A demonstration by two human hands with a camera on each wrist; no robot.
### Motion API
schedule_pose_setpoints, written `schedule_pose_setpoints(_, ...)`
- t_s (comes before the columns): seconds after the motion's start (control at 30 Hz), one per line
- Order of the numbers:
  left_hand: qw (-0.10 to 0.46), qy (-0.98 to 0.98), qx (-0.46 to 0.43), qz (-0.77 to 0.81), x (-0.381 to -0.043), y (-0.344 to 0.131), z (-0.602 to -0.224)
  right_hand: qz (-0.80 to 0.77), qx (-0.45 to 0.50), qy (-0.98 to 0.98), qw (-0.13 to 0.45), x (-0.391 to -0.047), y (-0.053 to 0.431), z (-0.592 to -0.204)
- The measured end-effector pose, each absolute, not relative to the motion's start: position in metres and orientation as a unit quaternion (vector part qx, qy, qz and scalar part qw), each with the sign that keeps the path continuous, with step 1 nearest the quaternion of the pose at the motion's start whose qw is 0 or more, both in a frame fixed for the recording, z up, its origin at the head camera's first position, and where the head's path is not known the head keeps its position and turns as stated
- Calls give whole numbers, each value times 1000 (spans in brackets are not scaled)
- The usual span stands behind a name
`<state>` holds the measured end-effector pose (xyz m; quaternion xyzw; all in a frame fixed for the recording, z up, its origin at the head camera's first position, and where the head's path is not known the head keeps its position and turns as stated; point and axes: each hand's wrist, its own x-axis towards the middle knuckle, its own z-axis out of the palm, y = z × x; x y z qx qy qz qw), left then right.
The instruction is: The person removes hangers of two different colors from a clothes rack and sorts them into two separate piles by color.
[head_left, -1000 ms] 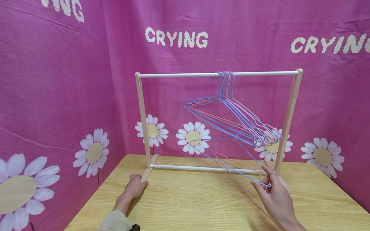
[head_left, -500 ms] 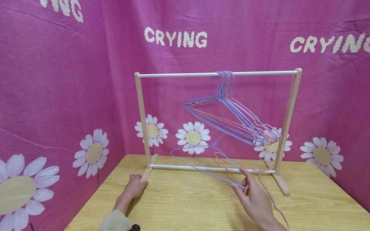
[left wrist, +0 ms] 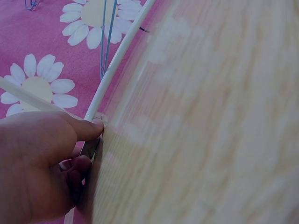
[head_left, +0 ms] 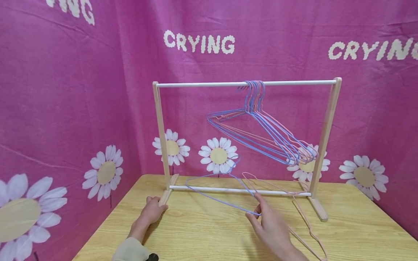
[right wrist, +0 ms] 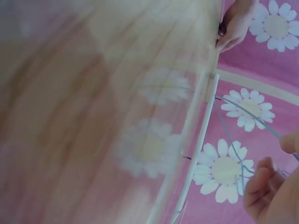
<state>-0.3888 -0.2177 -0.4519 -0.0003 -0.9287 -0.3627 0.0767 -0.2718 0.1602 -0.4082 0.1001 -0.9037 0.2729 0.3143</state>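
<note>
In the head view my right hand (head_left: 272, 228) pinches one corner of a blue wire hanger (head_left: 217, 200) between thumb and fingers. The hanger's other corner points left and its hook points up and back, overlapping the rack's lower white bar (head_left: 209, 189). My left hand (head_left: 151, 211) grips the left wooden foot (head_left: 166, 195) of the clothes rack; the left wrist view shows the thumb on top of that foot and the fingers curled at its side. Several blue and pink hangers (head_left: 253, 105) hang bunched on the top rail (head_left: 202, 85), right of its middle.
Two or so pink hangers (head_left: 303, 214) lie at the right, overlapping the lower bar and the table (head_left: 196, 232). The rack's right foot (head_left: 318, 209) stands behind them. A magenta cloth (head_left: 196, 112) with daisies surrounds the table at the back and sides.
My right hand has moved left with the blue hanger, away from the pink ones, and the hanger's hook has come lower. My left hand has stayed on the rack's foot.
</note>
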Motion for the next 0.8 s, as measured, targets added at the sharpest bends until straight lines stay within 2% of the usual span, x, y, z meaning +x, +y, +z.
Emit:
schedule_pose_setpoints(0.27, 82, -929, -2, -360, -388, -218, -452, 345, 68, -917, 188, -267, 154, -402)
schedule_pose_setpoints(0.6, 88, -929, -6, -359, -387, -217, -452, 362, 49, -919, 145, -264, 153, -405)
schedule_pose_setpoints(0.8, 89, -930, -8, -356, -386, -216, -450, 342, 50, -928, 139, -264, 153, -408)
